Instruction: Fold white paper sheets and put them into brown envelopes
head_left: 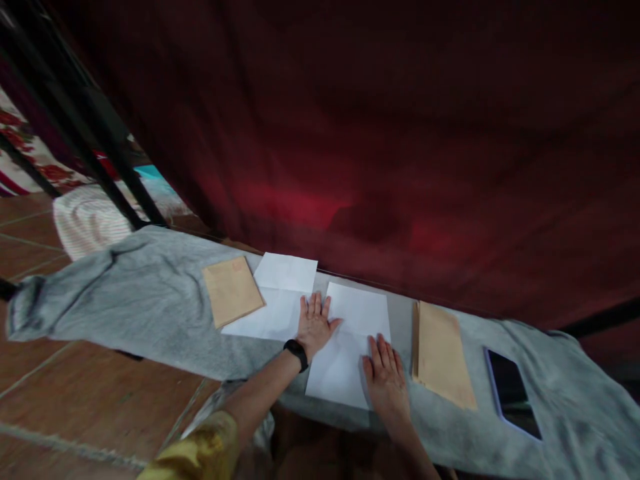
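My left hand (315, 325), with a black band at the wrist, lies flat with fingers stretched out on the left edge of a white paper sheet (350, 347). My right hand (386, 375) rests flat, fingers together and extended, on the lower right part of the same sheet. A second white sheet (277, 293) lies to the left, partly under a small brown envelope (231, 290). Everything lies on a grey cloth (145, 300) spread over a low surface.
A larger brown envelope (443, 353) lies right of the sheet, and a dark phone (513, 393) beyond it. A dark red curtain (375, 147) hangs close behind. Black metal bars (100, 160) stand at the left over a tiled floor (75, 393).
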### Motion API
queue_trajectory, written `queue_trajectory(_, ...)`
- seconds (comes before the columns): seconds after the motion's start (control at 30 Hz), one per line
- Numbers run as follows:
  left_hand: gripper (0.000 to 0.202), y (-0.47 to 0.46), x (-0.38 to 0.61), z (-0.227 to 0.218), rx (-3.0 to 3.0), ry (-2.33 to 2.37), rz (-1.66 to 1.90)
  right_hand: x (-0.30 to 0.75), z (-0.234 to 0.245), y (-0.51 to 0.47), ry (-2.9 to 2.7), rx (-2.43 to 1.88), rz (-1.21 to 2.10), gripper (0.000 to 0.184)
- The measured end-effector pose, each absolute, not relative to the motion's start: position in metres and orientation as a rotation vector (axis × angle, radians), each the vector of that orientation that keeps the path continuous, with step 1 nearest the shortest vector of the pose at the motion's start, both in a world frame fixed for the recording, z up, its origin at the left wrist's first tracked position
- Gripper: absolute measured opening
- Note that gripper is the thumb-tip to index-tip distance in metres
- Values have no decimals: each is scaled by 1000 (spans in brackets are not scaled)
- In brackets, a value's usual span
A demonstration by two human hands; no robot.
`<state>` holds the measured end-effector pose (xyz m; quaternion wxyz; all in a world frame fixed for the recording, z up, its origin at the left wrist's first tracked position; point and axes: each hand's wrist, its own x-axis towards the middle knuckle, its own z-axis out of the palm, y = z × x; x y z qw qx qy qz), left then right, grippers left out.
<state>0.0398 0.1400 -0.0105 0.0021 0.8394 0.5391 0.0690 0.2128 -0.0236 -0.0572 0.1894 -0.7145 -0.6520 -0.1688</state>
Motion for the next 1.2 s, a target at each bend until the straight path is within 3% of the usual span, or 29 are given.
queue_trajectory(0.2, 67, 124, 35, 0, 2645, 1682, 272, 216, -59, -22, -1837, -2064, -410, 60)
queue_trajectory(0.47, 58, 97, 64, -12, 2886, 954, 410, 218, -59, -24, -1886, -2055, -401, 57)
queue_trajectory(1.03, 58, 146, 65, -15, 2726, 1299, 460, 217, -54, -23, -1871, -2049, -402, 56)
queue_trajectory(1.2, 55, 128, 72, -9, 2853, 974, 521, 216, -53, -22, -1854, -2110, -388, 55)
